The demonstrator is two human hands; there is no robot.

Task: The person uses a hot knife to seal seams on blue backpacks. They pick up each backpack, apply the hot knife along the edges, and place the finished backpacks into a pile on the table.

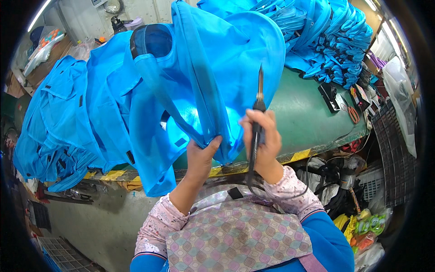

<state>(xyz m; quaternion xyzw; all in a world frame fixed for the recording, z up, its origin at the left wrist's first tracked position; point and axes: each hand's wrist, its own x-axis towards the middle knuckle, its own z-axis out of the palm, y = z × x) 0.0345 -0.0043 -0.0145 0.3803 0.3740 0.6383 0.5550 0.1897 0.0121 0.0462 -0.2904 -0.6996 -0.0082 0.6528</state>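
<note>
My left hand (201, 158) pinches the lower edge of a bright blue fabric piece (235, 50) between thumb and fingers. The piece stands up in folds and has a rounded panel, a dark mesh window (158, 41) and small black patches. In my right hand (267, 143) is a soldering iron (259, 106), gripped by its black handle, its thin metal tip pointing up in front of the rounded panel. From the handle's lower end a black cord loops over my right sleeve. A bright light shines on the cloth between my hands.
A green table (312, 118) with a yellow-black striped edge (301, 155) bears blue fabric layers (68, 113) at left and a heaped blue bundle (335, 50) at back right. Orange-handled scissors (353, 114) and a black box (329, 97) lie right. A black plastic grid (396, 154) stands beyond.
</note>
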